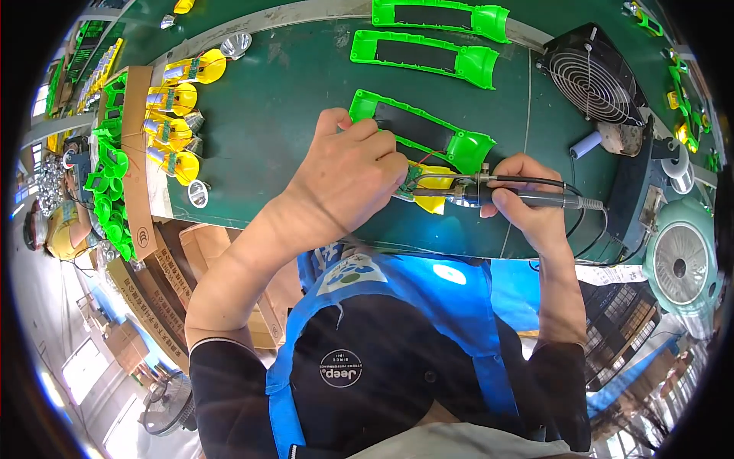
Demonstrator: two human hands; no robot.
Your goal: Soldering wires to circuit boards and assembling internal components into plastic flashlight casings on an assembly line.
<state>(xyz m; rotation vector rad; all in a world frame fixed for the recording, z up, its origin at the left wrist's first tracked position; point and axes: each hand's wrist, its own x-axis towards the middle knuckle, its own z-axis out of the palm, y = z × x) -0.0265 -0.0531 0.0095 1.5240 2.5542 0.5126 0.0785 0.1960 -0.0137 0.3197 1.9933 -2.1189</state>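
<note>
My right hand (531,195) is closed around the black handle of a soldering iron (527,197) with a wire-feed tube along it. Its metal tip points left at a yellow lamp assembly (434,187). My left hand (348,172) is closed over the left part of that assembly, and the fingertips are mostly hidden beneath it. Thin red wire shows beside the yellow cup. Just beyond lies a green plastic shell (466,149) with a dark insert, partly covered by my left hand.
Two more green shells (478,65) lie farther back on the green bench (283,99). Several yellow lamp assemblies (172,131) line the left side, by a cardboard box (141,176) of green parts. A black fan (592,76) and solder spool (677,168) stand right.
</note>
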